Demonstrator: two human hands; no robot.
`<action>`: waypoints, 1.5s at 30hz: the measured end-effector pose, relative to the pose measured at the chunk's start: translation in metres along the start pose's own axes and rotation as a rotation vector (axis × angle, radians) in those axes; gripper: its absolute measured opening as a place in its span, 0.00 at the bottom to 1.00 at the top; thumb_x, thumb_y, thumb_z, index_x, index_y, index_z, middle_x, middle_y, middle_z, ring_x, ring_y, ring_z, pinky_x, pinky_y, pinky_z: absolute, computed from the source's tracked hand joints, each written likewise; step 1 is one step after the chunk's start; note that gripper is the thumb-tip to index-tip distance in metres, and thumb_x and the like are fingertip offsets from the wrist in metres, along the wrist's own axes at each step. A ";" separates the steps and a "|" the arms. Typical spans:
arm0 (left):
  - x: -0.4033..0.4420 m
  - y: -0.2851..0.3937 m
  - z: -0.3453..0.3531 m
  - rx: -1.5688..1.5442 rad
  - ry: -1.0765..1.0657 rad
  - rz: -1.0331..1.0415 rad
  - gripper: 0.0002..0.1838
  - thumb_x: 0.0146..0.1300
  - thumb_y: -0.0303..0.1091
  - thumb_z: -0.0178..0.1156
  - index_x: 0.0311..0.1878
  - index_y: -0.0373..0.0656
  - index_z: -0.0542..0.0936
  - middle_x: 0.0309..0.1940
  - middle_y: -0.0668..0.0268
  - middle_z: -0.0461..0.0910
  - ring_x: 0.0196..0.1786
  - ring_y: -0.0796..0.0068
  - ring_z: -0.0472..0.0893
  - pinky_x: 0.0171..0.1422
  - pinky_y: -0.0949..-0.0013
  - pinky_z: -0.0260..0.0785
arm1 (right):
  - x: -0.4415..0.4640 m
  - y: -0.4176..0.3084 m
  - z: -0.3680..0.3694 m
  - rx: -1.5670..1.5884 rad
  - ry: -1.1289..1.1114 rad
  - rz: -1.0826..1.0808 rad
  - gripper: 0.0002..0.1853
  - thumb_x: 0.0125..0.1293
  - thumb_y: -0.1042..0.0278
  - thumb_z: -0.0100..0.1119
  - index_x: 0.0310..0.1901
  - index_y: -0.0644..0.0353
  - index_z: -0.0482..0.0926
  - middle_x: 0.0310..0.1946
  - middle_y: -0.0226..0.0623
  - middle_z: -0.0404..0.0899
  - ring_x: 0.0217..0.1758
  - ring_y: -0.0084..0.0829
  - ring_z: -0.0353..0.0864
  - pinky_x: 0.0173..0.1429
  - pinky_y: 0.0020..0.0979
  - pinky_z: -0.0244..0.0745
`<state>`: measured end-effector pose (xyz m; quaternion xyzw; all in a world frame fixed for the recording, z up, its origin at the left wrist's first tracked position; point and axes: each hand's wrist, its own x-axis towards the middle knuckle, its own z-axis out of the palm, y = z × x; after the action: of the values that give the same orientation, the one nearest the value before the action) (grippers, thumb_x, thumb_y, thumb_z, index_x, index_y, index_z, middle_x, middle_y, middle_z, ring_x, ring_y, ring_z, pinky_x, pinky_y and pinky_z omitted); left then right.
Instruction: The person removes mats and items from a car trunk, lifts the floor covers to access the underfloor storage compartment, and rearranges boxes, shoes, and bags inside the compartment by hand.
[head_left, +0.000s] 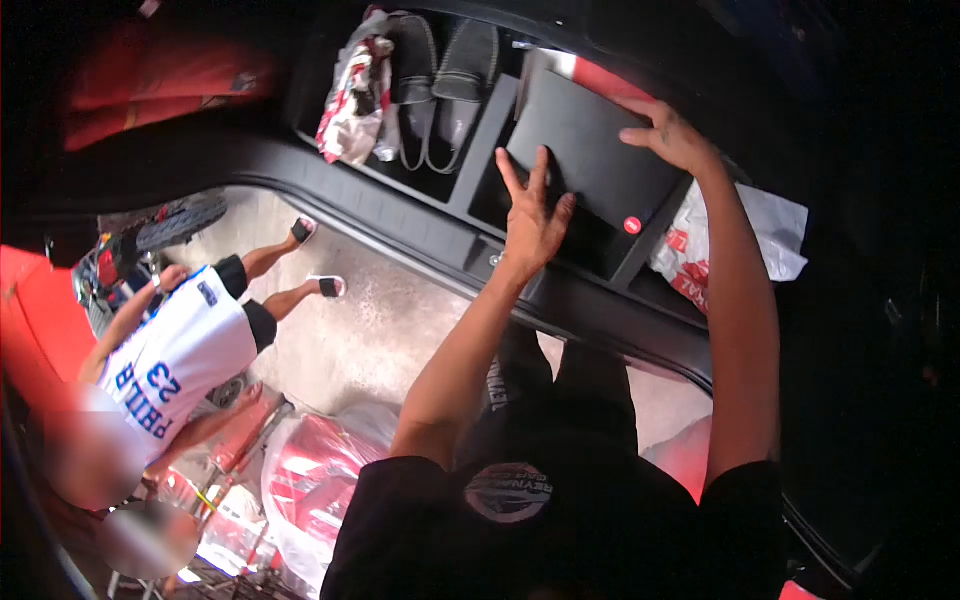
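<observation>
A flat dark panel [590,150] with a small red round sticker [632,226] lies tilted over a black compartment in a vehicle's floor. My left hand [537,215] rests at its near left edge with the fingers spread. At the far right edge is my right hand [672,138], its thumb over the panel's top and its other fingers reaching beyond the edge, partly hidden. Something red and white shows behind the panel's far edge. To the right, a white plastic bag with red print [755,235] lies partly behind my right forearm.
Left of the panel, a compartment holds dark shoes [466,65] and a red-and-white plastic bag [355,100]. The vehicle's sill [385,205] runs below. A person in a white jersey [190,350] stands outside at left, near plastic-wrapped red items [320,480].
</observation>
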<state>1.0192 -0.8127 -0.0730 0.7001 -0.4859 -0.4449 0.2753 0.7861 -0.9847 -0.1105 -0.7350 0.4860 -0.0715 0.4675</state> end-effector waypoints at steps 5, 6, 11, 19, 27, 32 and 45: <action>-0.010 -0.016 -0.060 0.102 0.257 0.280 0.28 0.65 0.28 0.67 0.69 0.40 0.76 0.78 0.39 0.57 0.71 0.38 0.72 0.75 0.53 0.67 | -0.029 -0.060 0.014 -0.466 0.449 -0.235 0.25 0.67 0.69 0.62 0.67 0.53 0.78 0.57 0.49 0.82 0.59 0.52 0.81 0.68 0.47 0.73; -0.008 -0.009 -0.086 0.160 0.422 0.309 0.21 0.62 0.23 0.65 0.60 0.38 0.81 0.69 0.44 0.71 0.70 0.41 0.73 0.75 0.53 0.66 | -0.039 -0.090 0.022 -0.372 0.499 -0.245 0.24 0.69 0.72 0.56 0.66 0.55 0.77 0.56 0.51 0.81 0.57 0.54 0.80 0.66 0.49 0.74; 0.044 -0.081 -0.251 0.415 0.730 0.416 0.22 0.59 0.19 0.56 0.58 0.35 0.79 0.52 0.45 0.80 0.57 0.45 0.80 0.65 0.56 0.72 | -0.074 -0.160 0.178 0.155 0.159 0.117 0.26 0.74 0.50 0.56 0.55 0.69 0.82 0.41 0.60 0.86 0.46 0.57 0.87 0.53 0.49 0.81; 0.187 -0.164 -0.391 0.126 0.062 0.326 0.25 0.65 0.41 0.68 0.60 0.37 0.76 0.49 0.51 0.81 0.56 0.59 0.79 0.59 0.55 0.74 | 0.008 -0.179 0.291 0.317 0.319 0.796 0.44 0.57 0.36 0.73 0.58 0.76 0.77 0.54 0.66 0.82 0.60 0.61 0.81 0.66 0.47 0.75; 0.218 -0.205 -0.395 0.358 0.133 0.197 0.35 0.57 0.49 0.77 0.62 0.40 0.76 0.55 0.49 0.83 0.61 0.56 0.82 0.62 0.55 0.75 | 0.019 -0.193 0.287 0.309 0.511 0.845 0.32 0.51 0.53 0.73 0.46 0.75 0.79 0.42 0.65 0.85 0.50 0.63 0.85 0.58 0.49 0.80; 0.213 -0.170 -0.380 0.756 0.182 -0.018 0.32 0.60 0.59 0.69 0.58 0.43 0.79 0.51 0.40 0.84 0.56 0.37 0.83 0.59 0.45 0.76 | 0.018 -0.208 0.270 0.316 0.481 0.874 0.30 0.50 0.55 0.71 0.44 0.76 0.78 0.39 0.66 0.85 0.47 0.64 0.85 0.55 0.51 0.80; 0.186 -0.164 -0.370 0.748 0.341 0.032 0.25 0.62 0.52 0.64 0.54 0.41 0.79 0.41 0.42 0.86 0.46 0.36 0.85 0.51 0.40 0.77 | 0.010 -0.196 0.287 0.203 0.505 0.769 0.30 0.53 0.56 0.71 0.50 0.73 0.78 0.42 0.64 0.85 0.48 0.65 0.85 0.54 0.52 0.80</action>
<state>1.4448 -0.9408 -0.1055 0.8081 -0.5723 -0.1107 0.0853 1.0783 -0.7975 -0.1241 -0.4120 0.8119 -0.1168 0.3967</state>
